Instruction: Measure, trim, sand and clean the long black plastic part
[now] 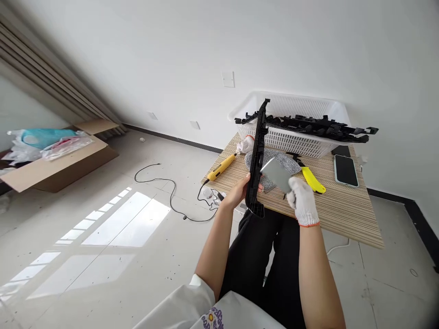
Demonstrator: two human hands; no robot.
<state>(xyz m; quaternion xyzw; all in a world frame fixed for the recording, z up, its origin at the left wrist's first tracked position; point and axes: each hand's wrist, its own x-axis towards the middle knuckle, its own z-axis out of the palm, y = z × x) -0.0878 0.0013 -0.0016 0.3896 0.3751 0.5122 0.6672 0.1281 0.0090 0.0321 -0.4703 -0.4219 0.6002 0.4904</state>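
My bare left hand [236,192] is closed around the lower part of a long black plastic trim piece [256,164], which stands up at a slant over the table's front edge. In a white knit glove with an orange cuff, my right hand [302,198] grips a flat grey scraper blade [276,175]. The blade's left edge is up against or very near the trim piece; contact cannot be made out. Behind the blade lies a grey knit glove or cloth [283,160]. A yellow-handled cutter [313,180] rests just beyond my right hand.
A white plastic basket [298,148] at the table's back carries more black trim pieces [318,127] across its rim. On the wood-grain table [356,210] are a yellow corded tool [221,168], a white glove [245,145] and a phone [345,170]. A cable [173,192] trails over the floor.
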